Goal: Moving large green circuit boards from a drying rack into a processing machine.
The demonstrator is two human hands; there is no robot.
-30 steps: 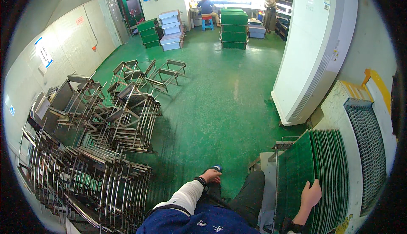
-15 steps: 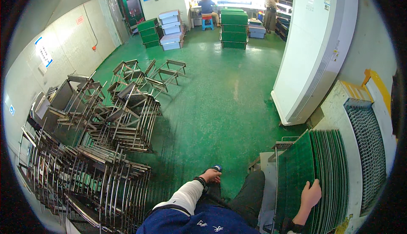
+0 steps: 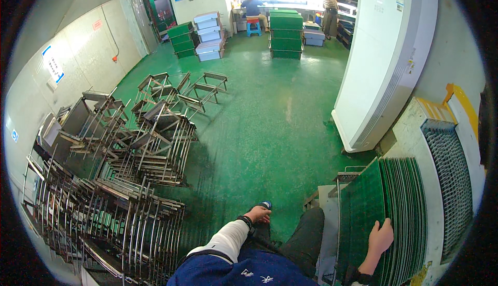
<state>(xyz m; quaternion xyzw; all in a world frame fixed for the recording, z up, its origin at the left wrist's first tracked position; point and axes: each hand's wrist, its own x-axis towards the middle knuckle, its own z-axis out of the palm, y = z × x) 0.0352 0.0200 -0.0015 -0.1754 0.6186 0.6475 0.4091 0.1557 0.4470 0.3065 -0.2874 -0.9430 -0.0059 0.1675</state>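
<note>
My right hand [image 3: 381, 236] lies at the lower right against a tightly packed row of thin green panels [image 3: 406, 208], which stand on edge in a metal rack. Its thumb and forefinger are apart at the front panel [image 3: 360, 211], and it grips nothing that I can see. My left hand [image 3: 258, 214], with a dark band at the wrist, rests over my left leg with its fingers curled in. Nothing shows in it. A shoe tip [image 3: 266, 204] appears just beyond that hand.
Bare metal racks [image 3: 150, 151] are heaped along the left. A tall white cabinet unit [image 3: 371, 63] stands at right, near a grey ridged panel [image 3: 450, 190]. Stacked green bins [image 3: 286, 34] and pale blue boxes [image 3: 209, 36] stand farther back. Several people work at a lit bench [image 3: 295, 2].
</note>
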